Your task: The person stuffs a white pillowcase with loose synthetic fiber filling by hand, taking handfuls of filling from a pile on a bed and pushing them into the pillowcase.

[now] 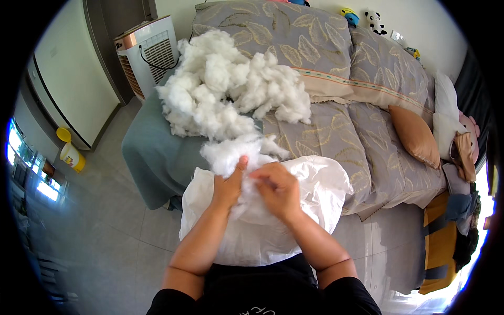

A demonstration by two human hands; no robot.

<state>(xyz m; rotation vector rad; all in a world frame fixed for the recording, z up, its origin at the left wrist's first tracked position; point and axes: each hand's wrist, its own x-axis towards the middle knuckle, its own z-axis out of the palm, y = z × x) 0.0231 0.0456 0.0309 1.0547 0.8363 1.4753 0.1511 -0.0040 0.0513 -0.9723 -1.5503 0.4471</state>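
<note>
A tuft of white fluffy stuffing [231, 153] is between my two hands, above a white fabric cover [320, 184] spread over my lap. My left hand [229, 185] grips the tuft from the left, its thumb pointing up. On the tuft's right side, my right hand [277, 190] has its fingers curled and pinched together at the fibres; its fingertips are partly hidden. Beyond my hands a large heap of the same stuffing [215, 79] lies on the sofa, partly over a grey-green cloth.
The sofa [336, 131] has a grey leaf-patterned cover. An orange-brown cushion [415, 136] lies at its right end. A white air cooler [152, 55] stands behind its left end. A yellow-and-white bin [72, 157] is on the floor at left. Small plush toys [375, 22] sit along the sofa back.
</note>
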